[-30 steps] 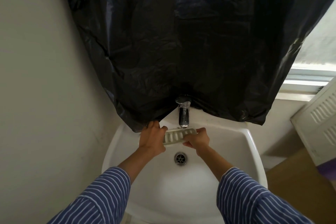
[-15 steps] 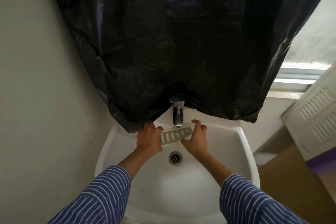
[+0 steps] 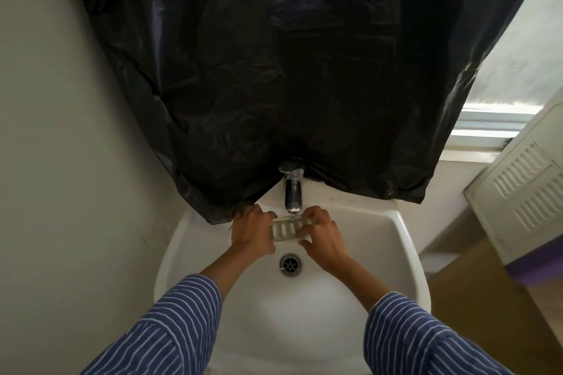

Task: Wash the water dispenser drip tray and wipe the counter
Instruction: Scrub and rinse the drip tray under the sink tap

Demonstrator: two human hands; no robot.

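Head view, drip tray (image 3: pixel 285 229): held over the sink (image 3: pixel 405 240), directly below the faucet (image 3: pixel 293 192) spout, above the drain (image 3: pixel 290 264).
Head view, left hand (image 3: pixel 252 232): fingers grasping the tray's left end.
Head view, right hand (image 3: pixel 322 234): fingers curled around the tray's right end.
Water flow: too faint to confirm.
Technique: keep the slotted face under the spout; tilt toward the drain so runoff clears; rub each slot.
Caution: black plastic sheet (image 3: pixel 304 70) hangs close behind; limit splashing.

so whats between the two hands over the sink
The slotted drip tray, held at its ends by the left hand and right hand under the tap, in the head view.
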